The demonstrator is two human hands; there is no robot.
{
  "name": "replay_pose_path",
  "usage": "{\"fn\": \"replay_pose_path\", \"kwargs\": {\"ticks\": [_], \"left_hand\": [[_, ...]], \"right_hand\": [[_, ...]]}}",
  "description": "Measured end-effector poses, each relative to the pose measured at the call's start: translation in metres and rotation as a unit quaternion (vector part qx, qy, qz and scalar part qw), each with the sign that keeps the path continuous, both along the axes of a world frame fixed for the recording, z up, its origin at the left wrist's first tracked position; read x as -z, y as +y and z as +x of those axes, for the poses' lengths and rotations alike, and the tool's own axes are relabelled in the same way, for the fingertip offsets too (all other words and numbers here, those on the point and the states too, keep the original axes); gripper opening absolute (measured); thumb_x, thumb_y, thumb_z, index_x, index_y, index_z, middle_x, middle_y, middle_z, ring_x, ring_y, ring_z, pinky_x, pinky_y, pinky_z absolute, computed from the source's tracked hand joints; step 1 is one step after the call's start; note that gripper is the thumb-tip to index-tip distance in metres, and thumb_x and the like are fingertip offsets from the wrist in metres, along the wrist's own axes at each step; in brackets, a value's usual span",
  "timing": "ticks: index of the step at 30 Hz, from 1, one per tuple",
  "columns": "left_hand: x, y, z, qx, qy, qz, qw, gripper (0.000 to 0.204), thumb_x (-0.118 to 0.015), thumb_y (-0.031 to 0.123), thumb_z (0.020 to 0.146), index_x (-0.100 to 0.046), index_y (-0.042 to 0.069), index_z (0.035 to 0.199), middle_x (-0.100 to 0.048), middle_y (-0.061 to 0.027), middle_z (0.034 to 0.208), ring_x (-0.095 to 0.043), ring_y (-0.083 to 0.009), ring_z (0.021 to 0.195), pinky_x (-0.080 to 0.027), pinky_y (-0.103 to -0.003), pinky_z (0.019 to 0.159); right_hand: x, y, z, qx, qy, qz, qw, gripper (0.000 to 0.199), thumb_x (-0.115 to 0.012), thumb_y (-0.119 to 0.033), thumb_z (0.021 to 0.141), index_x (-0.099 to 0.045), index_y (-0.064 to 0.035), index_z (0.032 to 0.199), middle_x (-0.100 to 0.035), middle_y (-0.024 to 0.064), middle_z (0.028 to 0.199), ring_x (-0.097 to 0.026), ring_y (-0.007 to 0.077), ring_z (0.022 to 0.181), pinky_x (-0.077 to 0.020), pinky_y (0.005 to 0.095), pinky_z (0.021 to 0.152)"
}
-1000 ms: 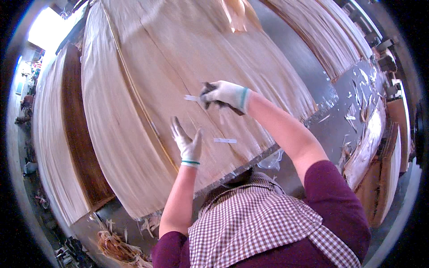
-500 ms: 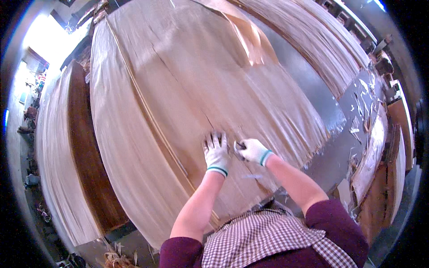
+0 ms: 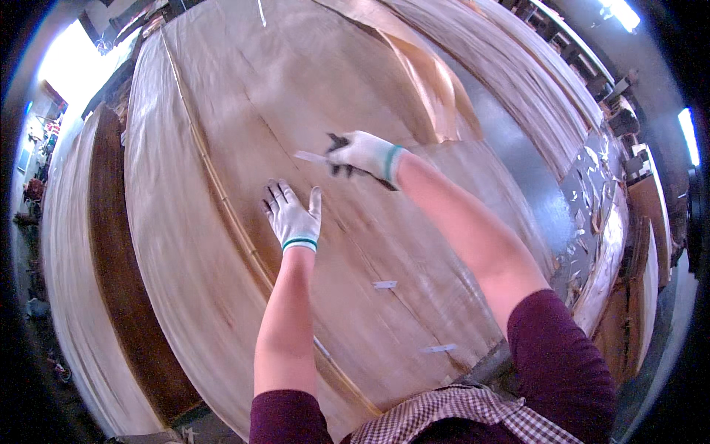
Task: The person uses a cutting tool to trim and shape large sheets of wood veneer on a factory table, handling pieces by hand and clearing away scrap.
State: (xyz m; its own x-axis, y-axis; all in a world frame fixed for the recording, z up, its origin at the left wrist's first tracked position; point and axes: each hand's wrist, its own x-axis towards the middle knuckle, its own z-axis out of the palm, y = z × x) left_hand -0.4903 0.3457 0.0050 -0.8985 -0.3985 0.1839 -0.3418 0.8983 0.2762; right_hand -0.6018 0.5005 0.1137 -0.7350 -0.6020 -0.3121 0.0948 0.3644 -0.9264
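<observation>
A broad sheet of pale wood veneer (image 3: pixel 244 148) lies under both hands, with a thin dark crack running lengthwise through it. My left hand (image 3: pixel 293 216), in a white glove with a teal cuff band, rests flat on the veneer left of the crack, fingers spread. Farther forward and to the right, my right hand (image 3: pixel 362 157), gloved alike with dark fingertips, is closed on a short whitish strip of tape (image 3: pixel 310 157) that sticks out leftward above the crack. Nearer me, one tape piece (image 3: pixel 384 285) and another tape piece (image 3: pixel 441 348) lie across the crack line.
A folded-over veneer flap (image 3: pixel 429 78) curls up at the far right. Beside it is a grey metal surface (image 3: pixel 510 148). More veneer stacks stand at left (image 3: pixel 70 259) and far right (image 3: pixel 510 66). Veneer scraps (image 3: pixel 584 200) litter the right side.
Both hands have moved forward and left, the right one farther. A tape piece now shows on the crack near where the hands were. The view has shifted a little.
</observation>
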Motion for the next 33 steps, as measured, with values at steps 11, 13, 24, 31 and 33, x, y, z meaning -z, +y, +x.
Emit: {"fn": "replay_pose_path", "kwargs": {"ticks": [11, 13, 24, 31, 33], "left_hand": [[0.001, -0.007, -0.006, 0.159, 0.021, -0.017, 0.987, 0.061, -0.049, 0.036, 0.087, -0.033, 0.007, 0.138, -0.032, -0.0168, 0.143, -0.026, -0.0329, 0.134, -0.017, -0.048, 0.111], [0.003, -0.002, -0.006, 0.159, 0.019, -0.044, 0.986, 0.049, -0.046, 0.032, 0.089, -0.043, 0.014, 0.134, -0.035, -0.0129, 0.142, -0.029, -0.0305, 0.133, -0.018, -0.048, 0.110], [0.001, 0.004, 0.037, 0.179, 0.201, 0.462, 0.845, 0.064, -0.051, 0.004, 0.087, -0.020, -0.001, 0.142, -0.025, -0.0138, 0.147, -0.029, -0.0237, 0.134, -0.022, -0.036, 0.111], [-0.010, 0.073, 0.116, 0.203, -0.003, 0.034, 0.979, 0.068, -0.052, 0.032, 0.087, -0.022, 0.008, 0.143, -0.030, -0.0150, 0.146, -0.022, -0.0276, 0.138, -0.012, -0.046, 0.112], [-0.001, 0.074, 0.114, 0.212, -0.040, -0.032, 0.976, 0.062, -0.052, 0.031, 0.087, -0.029, 0.009, 0.141, -0.031, -0.0158, 0.145, -0.023, -0.0279, 0.137, -0.014, -0.046, 0.112]], "right_hand": [[0.061, -0.074, -0.036, -0.079, 0.143, 0.440, 0.883, 0.040, -0.061, -0.036, 0.076, -0.067, -0.0061, 0.102, -0.062, 0.0163, 0.111, -0.061, 0.0305, 0.102, -0.0485, 0.0368, 0.086], [0.061, -0.050, -0.019, -0.055, 0.133, 0.351, 0.925, 0.039, -0.061, -0.034, 0.075, -0.068, -0.0048, 0.099, -0.063, 0.0193, 0.107, -0.060, 0.0327, 0.100, -0.0485, 0.0374, 0.086], [0.048, 0.020, 0.094, -0.030, 0.091, 0.287, 0.953, 0.046, -0.067, -0.047, 0.075, -0.068, -0.0029, 0.087, -0.068, 0.0136, 0.084, -0.064, 0.0287, 0.075, -0.0499, 0.0382, 0.071], [0.048, 0.064, 0.119, -0.013, 0.148, 0.391, 0.908, 0.032, -0.057, -0.028, 0.077, -0.068, -0.0078, 0.100, -0.064, 0.0157, 0.108, -0.062, 0.0319, 0.099, -0.0500, 0.0414, 0.081], [0.044, 0.128, 0.149, 0.004, 0.208, 0.326, 0.922, 0.029, -0.056, -0.024, 0.079, -0.067, -0.0059, 0.099, -0.066, 0.0151, 0.099, -0.064, 0.0309, 0.091, -0.0508, 0.0406, 0.075]]}}
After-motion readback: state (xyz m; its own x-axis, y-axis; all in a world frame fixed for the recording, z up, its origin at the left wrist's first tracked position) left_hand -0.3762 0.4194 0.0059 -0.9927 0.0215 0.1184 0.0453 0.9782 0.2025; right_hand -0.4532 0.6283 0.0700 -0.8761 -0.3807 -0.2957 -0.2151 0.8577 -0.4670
